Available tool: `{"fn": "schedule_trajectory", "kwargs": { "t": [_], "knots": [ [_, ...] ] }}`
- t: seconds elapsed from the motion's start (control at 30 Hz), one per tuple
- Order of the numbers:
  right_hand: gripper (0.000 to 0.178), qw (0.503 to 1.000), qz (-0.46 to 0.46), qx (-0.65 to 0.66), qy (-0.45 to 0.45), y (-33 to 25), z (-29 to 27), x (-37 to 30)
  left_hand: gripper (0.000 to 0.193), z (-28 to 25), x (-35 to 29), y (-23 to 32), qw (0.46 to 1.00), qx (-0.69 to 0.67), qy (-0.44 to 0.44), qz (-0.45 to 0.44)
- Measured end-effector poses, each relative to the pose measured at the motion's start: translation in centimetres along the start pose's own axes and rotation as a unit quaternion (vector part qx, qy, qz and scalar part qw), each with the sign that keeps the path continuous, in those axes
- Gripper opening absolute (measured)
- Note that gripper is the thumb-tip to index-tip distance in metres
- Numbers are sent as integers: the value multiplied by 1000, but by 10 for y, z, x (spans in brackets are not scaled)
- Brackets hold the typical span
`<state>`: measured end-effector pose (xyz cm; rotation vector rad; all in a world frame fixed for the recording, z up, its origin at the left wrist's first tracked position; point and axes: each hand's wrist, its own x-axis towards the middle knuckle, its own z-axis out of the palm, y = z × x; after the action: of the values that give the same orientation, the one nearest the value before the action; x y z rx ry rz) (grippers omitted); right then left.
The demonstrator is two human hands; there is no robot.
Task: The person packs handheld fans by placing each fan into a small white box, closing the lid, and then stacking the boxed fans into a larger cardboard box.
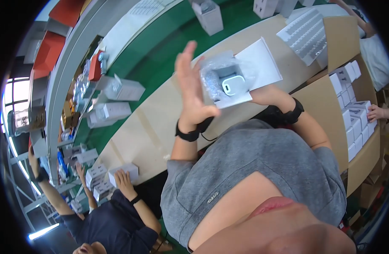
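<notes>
My right hand (268,95) holds a small open white box (232,82) from beneath, above the beige table (152,127). Inside the box lies a white rounded device (230,84) wrapped in a clear plastic bag (211,70). The box's lid flap (262,61) stands open toward the far side. My left hand (190,86) is flat with straight fingers, palm facing the box's left side and close against it, holding nothing. Both wrists wear black bands.
A cardboard carton (330,106) at right holds several small white boxes (351,114); another person's hand (374,112) reaches into it. A white ridged tray (304,36) lies behind. White boxes (118,89) ride a green belt (160,55). A co-worker (118,211) handles boxes at lower left.
</notes>
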<state>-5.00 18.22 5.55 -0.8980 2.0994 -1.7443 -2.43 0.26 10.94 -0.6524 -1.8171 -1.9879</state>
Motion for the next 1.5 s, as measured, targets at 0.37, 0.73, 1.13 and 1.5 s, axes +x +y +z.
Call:
{"fn": "schedule_trajectory", "kwargs": {
  "t": [0.37, 0.73, 1.13, 1.5],
  "knots": [
    [45, 948, -61, -253, 182, 15, -9, -9, 106, -49, 1, -55, 950, 238, 59, -193],
    [23, 897, 75, -138, 413, -51, -136, -143, 110, -177, -25, -176, 766, 569, 267, -136],
    [70, 567, 424, -664, 241, 116, -246, -249, 51, -29, -112, -98, 886, 435, -70, -142],
    [79, 565, 511, -588, 272, 102, -257, -216, 22, 33, -46, -84, 910, 362, -201, 13]
  ]
}}
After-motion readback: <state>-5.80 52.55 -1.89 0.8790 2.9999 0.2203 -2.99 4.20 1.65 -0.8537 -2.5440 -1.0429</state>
